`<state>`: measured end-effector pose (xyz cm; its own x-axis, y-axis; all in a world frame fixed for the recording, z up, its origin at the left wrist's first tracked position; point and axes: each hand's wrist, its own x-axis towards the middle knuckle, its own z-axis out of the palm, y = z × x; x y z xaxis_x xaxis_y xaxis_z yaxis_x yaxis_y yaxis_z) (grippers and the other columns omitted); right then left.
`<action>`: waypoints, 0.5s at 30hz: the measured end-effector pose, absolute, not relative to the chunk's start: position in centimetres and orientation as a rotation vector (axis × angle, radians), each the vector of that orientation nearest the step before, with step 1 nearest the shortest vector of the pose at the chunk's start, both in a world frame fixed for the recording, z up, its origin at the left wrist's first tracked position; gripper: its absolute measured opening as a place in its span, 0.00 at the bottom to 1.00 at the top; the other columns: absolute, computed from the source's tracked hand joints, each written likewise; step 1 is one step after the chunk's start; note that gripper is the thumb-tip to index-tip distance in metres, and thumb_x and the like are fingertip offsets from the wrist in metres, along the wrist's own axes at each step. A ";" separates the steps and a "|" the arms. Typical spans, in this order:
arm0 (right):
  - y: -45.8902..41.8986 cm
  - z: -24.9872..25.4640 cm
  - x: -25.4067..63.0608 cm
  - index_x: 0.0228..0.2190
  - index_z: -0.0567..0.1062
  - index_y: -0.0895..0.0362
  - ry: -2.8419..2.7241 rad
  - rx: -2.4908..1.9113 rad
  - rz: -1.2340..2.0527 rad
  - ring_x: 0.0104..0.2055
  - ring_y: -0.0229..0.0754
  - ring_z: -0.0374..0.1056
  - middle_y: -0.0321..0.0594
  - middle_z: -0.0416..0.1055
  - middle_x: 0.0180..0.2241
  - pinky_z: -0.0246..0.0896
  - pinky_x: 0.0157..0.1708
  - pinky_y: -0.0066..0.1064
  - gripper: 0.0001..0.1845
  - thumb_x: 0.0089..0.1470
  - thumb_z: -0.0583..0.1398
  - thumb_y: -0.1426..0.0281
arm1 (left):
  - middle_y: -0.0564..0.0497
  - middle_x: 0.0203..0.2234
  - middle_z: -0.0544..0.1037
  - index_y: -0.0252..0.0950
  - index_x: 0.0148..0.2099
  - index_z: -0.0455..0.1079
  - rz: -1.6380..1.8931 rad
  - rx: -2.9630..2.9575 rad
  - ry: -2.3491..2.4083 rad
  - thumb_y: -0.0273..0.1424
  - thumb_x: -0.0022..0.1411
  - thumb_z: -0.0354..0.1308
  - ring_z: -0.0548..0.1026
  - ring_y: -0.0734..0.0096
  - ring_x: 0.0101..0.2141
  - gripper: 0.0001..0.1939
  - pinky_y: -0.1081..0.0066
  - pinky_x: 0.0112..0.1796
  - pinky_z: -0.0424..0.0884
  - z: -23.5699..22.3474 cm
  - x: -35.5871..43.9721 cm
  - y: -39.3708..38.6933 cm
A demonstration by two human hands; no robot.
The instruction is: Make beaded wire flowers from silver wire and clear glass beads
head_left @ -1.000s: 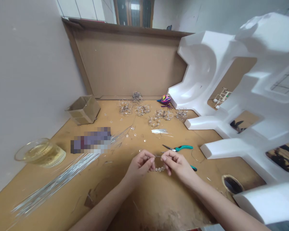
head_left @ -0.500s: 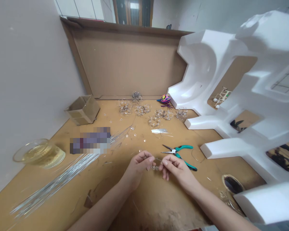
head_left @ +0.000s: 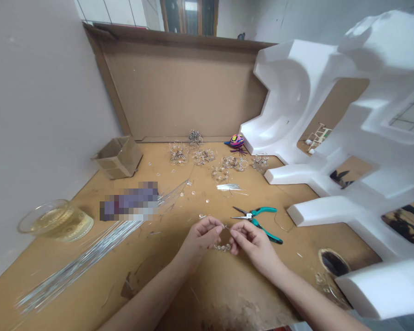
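My left hand [head_left: 202, 239] and my right hand [head_left: 251, 243] pinch a thin wire between their fingertips, a small gap apart. A short strand of clear glass beads [head_left: 221, 247] hangs on the wire just below the gap. Green-handled needle-nose pliers [head_left: 257, 220] lie on the wooden tabletop [head_left: 214, 294], just above my right hand and not touching it. Farther up the table sit several finished clusters of wire and clear beads [head_left: 203, 157]. Loose clear beads [head_left: 202, 216] lie just above my left hand.
A long bundle of silver wires [head_left: 83, 262] runs across the table's left side, near a glass bowl of yellowish liquid [head_left: 57, 220] and a pixelated blurred object [head_left: 129, 201]. A cardboard box [head_left: 119, 157] stands at the left wall. Large white foam packing [head_left: 331, 138] fills the right side.
The bead strand hangs a little lower between my hands. My right hand has moved back toward me, and the pliers, partly hidden a second ago, now show whole.
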<state>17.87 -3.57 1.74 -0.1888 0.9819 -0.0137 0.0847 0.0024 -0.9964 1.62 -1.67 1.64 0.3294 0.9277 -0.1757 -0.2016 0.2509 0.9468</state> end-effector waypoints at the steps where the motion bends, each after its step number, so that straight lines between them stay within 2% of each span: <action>1: -3.6 1.8 17.7 0.28 0.66 0.56 -1.403 -1.173 1.318 0.21 0.34 0.65 0.34 0.67 0.22 0.61 0.24 0.28 0.14 0.51 0.56 0.57 | 0.57 0.18 0.67 0.35 0.32 0.66 0.924 1.008 0.918 0.37 0.51 0.59 0.61 0.80 0.19 0.11 0.77 0.23 0.55 1.7 1.6 -1.7; 4: -3.8 1.8 17.4 0.27 0.65 0.56 -1.393 -1.165 1.326 0.21 0.34 0.65 0.33 0.67 0.21 0.61 0.24 0.28 0.15 0.51 0.56 0.56 | 0.57 0.17 0.67 0.35 0.31 0.66 0.927 1.052 0.936 0.38 0.49 0.60 0.62 0.79 0.20 0.12 0.77 0.24 0.56 1.9 1.7 -1.7; 9: -3.5 1.9 17.3 0.26 0.63 0.55 -1.286 -1.164 1.317 0.19 0.34 0.64 0.33 0.67 0.21 0.60 0.21 0.28 0.17 0.49 0.56 0.54 | 0.60 0.14 0.60 0.36 0.30 0.65 1.037 1.146 0.931 0.39 0.52 0.58 0.53 0.83 0.16 0.11 0.78 0.20 0.50 1.7 1.8 -2.1; 15: -3.8 2.0 17.4 0.27 0.65 0.57 -1.286 -1.165 1.350 0.21 0.35 0.66 0.34 0.68 0.21 0.62 0.23 0.28 0.17 0.48 0.58 0.55 | 0.59 0.16 0.61 0.35 0.30 0.64 1.061 1.162 0.944 0.39 0.52 0.58 0.54 0.83 0.17 0.12 0.78 0.20 0.51 1.8 1.8 -2.3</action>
<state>17.44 -3.75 1.98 -0.1422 0.9889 -0.0430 -0.0051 -0.0441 -0.9990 1.83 -2.28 1.83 0.2444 0.9690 -0.0347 -0.1479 0.0726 0.9863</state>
